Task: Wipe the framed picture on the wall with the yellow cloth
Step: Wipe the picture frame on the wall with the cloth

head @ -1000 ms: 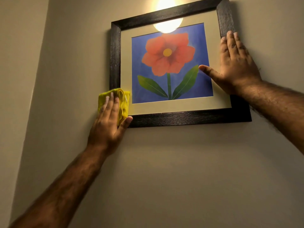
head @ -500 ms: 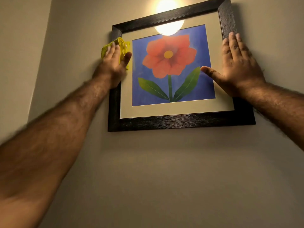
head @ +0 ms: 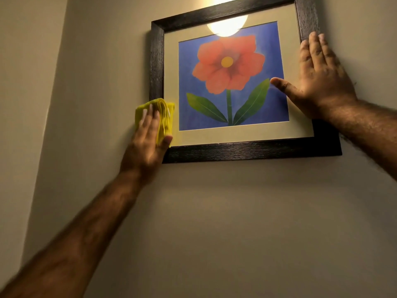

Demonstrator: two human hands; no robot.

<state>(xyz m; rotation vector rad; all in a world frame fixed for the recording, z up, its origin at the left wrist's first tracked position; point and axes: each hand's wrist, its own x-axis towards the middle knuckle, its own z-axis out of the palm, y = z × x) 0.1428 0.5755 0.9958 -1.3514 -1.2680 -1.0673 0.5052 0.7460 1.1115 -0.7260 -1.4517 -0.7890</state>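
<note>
Fingers [head: 150,119] of the left hand [head: 146,145] are lying flat, pressing the folded yellow cloth [head: 165,117] on the dark grainy frame [head: 247,150]. Right hand [head: 318,80] is resting flat, thumb spread, on the glass.

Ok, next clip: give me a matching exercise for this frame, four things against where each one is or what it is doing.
Things:
1. left hand
2. right hand
3. yellow cloth
4. glare of the lamp

Places or states:
A. flat on the right side of the dark frame
B. on the glass at the top of the picture
C. pressing the cloth
D. folded, at the frame's lower left corner

Pairs: 1-C, 2-A, 3-D, 4-B
</note>
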